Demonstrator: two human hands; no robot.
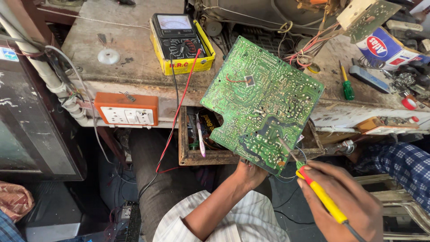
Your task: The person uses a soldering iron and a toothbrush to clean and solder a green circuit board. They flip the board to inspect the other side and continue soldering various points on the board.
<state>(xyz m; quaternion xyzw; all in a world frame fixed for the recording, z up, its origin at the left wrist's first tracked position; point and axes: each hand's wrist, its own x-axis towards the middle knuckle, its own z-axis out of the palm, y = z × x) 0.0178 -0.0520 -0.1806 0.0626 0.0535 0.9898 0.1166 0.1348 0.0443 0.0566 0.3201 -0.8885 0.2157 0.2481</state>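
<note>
Left hand (249, 174) mostly behind board (262, 101)

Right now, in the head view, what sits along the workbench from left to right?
White disc → yellow-cased multimeter → green circuit board → green-handled screwdriver → red tape roll.

We see the left hand (249, 174) gripping the lower edge of a green circuit board (262, 101), held tilted, solder side up, over an open wooden drawer (197, 156). Our right hand (347, 201) holds a yellow-handled soldering iron (313, 186), tip touching the board near its lower corner. On the bench (130, 67) behind sits an analogue multimeter (178, 36) in a yellow case, red and black leads hanging down. An orange socket box (126, 109) is fixed to the bench front. A green screwdriver (346, 85) lies at right. Another person's checked sleeve (398, 163) shows far right.
</note>
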